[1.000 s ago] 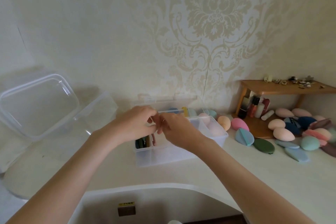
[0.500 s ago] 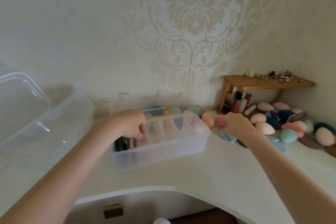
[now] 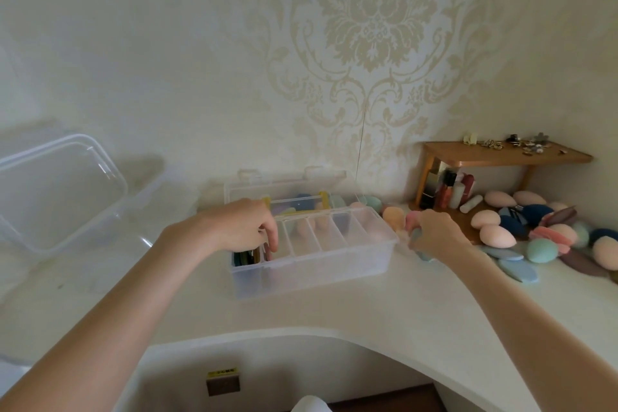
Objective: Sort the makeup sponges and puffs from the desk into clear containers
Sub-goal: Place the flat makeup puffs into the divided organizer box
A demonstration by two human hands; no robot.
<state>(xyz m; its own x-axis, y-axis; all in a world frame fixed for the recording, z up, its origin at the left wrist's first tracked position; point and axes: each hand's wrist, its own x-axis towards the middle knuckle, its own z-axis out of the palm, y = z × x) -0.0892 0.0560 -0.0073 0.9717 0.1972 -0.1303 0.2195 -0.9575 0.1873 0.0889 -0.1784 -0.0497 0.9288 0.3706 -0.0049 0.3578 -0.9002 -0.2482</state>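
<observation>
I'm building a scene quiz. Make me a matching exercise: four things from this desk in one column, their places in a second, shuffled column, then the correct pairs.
Things:
1. left hand
2. right hand
3. wooden shelf
4. large clear tub

Places:
A. far left of the desk
B. over the left end of the divided clear box
C. in the right corner against the wall
D. on the desk just right of the divided clear box, at a blue puff

Pairs: 1-B, 2-D, 3-C, 4-A
</observation>
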